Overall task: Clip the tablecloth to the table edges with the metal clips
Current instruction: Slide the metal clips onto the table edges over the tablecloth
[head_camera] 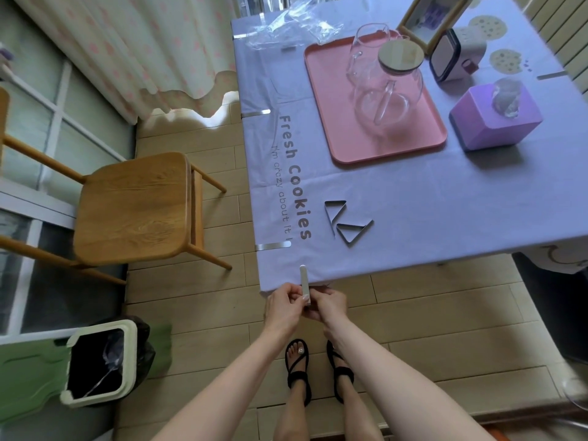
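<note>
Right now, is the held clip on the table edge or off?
Partly on: the clip overlaps the tablecloth at the near edge; left hand and right hand pinch its outer end.

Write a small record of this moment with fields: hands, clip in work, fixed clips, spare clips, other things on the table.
hands: left hand and right hand both hold one metal clip at the near edge
clip in work: its top arm lies on the tablecloth, near the left corner
fixed clips: far clip and near clip on the left edge
spare clips: two triangular clips, loose on the tablecloth
other things: pink tray with glass jugs, purple box
</note>
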